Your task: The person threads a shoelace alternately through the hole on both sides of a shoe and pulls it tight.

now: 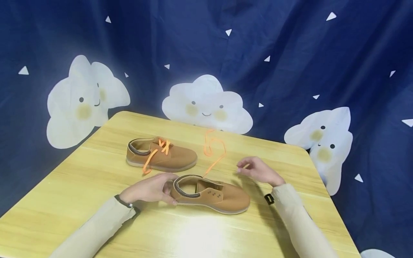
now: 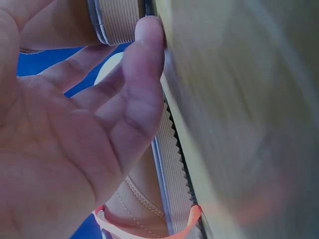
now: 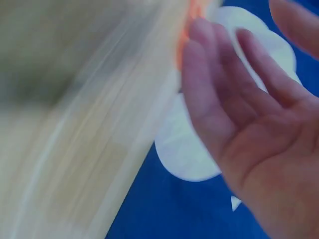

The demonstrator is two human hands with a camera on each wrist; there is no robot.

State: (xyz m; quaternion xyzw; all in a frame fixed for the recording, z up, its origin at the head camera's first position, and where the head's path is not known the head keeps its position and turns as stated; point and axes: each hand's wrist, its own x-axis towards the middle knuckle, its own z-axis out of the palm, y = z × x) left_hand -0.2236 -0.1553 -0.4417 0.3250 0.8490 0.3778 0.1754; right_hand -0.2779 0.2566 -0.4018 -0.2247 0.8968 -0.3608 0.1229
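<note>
A brown shoe (image 1: 230,199) with bare eyelets on its near flap lies on the table, toe to the right. My left hand (image 1: 154,188) grips it round the heel, with the thumb on the near side. In the left wrist view, fingertips (image 2: 149,32) sit by the ribbed sole edge at the heel. Right of the toe, my right hand (image 1: 258,170) hovers over the table, its fingers loosely bent and holding nothing. A loose orange shoelace (image 1: 224,148) trails behind the near shoe, one end running down to its collar.
A second brown shoe (image 1: 182,157) stands farther back to the left, an orange lace (image 1: 166,147) crossed through its eyelets and one end hanging down its side. The wooden table (image 1: 80,168) ends at a blue curtain (image 1: 193,36) with cloud prints.
</note>
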